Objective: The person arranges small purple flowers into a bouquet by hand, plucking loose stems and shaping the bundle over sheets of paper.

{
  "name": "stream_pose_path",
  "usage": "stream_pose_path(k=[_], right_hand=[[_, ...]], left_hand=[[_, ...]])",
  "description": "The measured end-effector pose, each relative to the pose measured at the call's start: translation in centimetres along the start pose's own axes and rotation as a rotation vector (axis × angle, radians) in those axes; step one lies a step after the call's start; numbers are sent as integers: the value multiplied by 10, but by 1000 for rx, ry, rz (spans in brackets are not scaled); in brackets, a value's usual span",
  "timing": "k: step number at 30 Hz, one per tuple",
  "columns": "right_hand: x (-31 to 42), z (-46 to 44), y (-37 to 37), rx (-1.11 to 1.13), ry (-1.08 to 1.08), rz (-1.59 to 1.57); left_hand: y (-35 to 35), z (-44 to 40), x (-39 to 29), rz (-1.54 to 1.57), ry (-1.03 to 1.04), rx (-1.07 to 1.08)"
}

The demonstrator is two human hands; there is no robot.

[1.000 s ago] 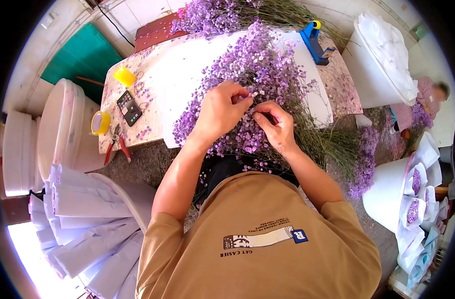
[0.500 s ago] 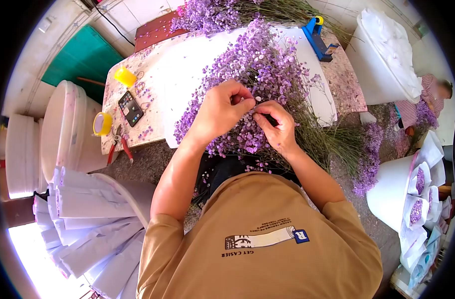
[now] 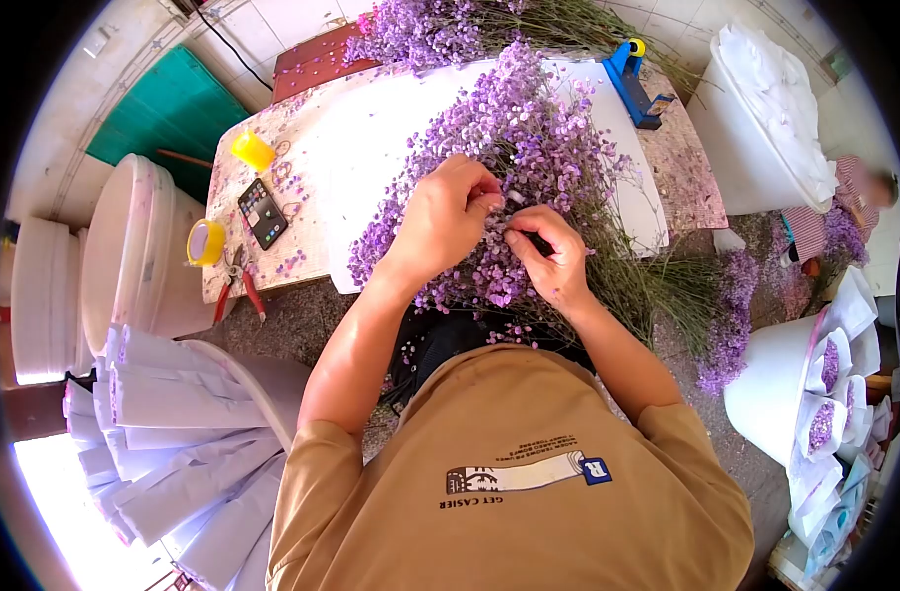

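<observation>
A big bunch of purple baby's breath (image 3: 499,128) lies across white paper (image 3: 356,128) on the table, its green stems (image 3: 657,281) pointing right. Over the front blooms, my left hand (image 3: 448,212) is closed in a pinch. What sits between its fingertips is too small to make out. Just to its right, my right hand (image 3: 551,251) is also pinched, thumb against curled fingers, close to the flowers. Whatever it grips is hidden among the blooms. A small gap separates the two hands.
A phone (image 3: 263,213), yellow tape rolls (image 3: 205,242) and red-handled pliers (image 3: 239,286) lie at left. A blue tape dispenser (image 3: 632,84) stands at back right. More flowers (image 3: 420,34) lie behind. Buckets of paper-wrapped bunches (image 3: 174,424) flank me; a person (image 3: 849,192) is at far right.
My fingertips have drawn slightly apart, the left hand's rising a little and the right hand's dropping slightly. The view has shifted slightly; the flowers lie as before.
</observation>
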State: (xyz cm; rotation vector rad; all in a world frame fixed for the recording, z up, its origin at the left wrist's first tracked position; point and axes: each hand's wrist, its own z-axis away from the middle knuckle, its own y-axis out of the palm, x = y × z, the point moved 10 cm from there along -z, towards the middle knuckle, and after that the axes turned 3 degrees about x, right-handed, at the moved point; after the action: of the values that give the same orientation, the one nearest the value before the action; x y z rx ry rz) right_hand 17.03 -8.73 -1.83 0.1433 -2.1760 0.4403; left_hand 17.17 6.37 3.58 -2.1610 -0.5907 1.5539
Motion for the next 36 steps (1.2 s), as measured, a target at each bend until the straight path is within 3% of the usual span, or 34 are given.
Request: stream_pose_path(k=[2,4,5,7,9,11,18,21,24,31,36], right_hand=[[1,0,-1,-1,-1,3],[0,-1,-2,-2,-3,7],[0,-2,-2,-5,-14,7],[0,0,-2,-8,-21,6],[-1,0,-2,-10,-12,-7],[-1,1,0,-8,-23,-11],[3,2,2,19,-46,42],[5,2,1,15,-51,42],[4,2,1,9,-55,70],[8,2,1,1,-73,82],[11,2,2,-1,-83,91]], left_hand=[[1,0,2,-50,68,-30],[-9,1,27,288,-159,-117],[-12,1,27,288,-160,-115],[1,9,41,745,-409,7],[7,15,50,623,-409,92],[0,14,43,308,-259,61],[-1,5,33,-73,-248,27],[5,3,36,-94,-230,114],[4,1,36,30,-165,88],[-2,0,38,-2,-187,93],[12,5,43,-63,-243,239]])
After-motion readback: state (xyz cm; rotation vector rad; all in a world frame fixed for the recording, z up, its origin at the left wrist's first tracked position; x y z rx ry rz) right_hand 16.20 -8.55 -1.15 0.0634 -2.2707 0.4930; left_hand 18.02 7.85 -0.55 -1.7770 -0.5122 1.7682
